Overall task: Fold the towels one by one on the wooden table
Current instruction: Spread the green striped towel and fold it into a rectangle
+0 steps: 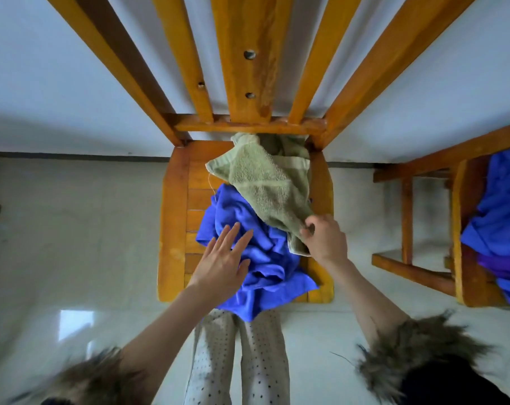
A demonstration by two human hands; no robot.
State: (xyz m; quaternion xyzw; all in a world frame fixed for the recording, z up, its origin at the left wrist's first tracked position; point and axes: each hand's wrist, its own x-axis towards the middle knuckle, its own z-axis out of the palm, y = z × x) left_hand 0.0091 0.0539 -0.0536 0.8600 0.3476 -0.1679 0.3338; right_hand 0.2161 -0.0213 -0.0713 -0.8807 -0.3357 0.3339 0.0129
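The green terry towel (265,185) lies draped over the back half of a wooden chair seat (172,217), its long axis running from the chair's back rail diagonally down toward the person's right. Its near corner is where the right hand (325,239) has it: the fingers (309,222) are curled and pinched on the cloth, so the towel reaches away from that hand, up and to the left. Beneath and in front of it sits a crumpled blue towel (256,258), bunched on the seat with one flap hanging over the front edge above the person's dotted trousers (236,355).

The left hand (223,263) hovers over or lightly rests on the blue heap, fingers straight and spread, holding nothing; whether it actually touches the cloth cannot be told for sure. The right hand is clearly the one nearer the green towel, and the coming move looks to be lifting it clear of the blue one along that diagonal.

Room is tight: the seat is narrow, the slatted chair back (247,68) rises just behind the towel's far end, and the green cloth partly tucks under the rail there, so it may snag. To the right, well apart, a second wooden chair (423,214) carries more blue cloth (501,206). No table top is in view.
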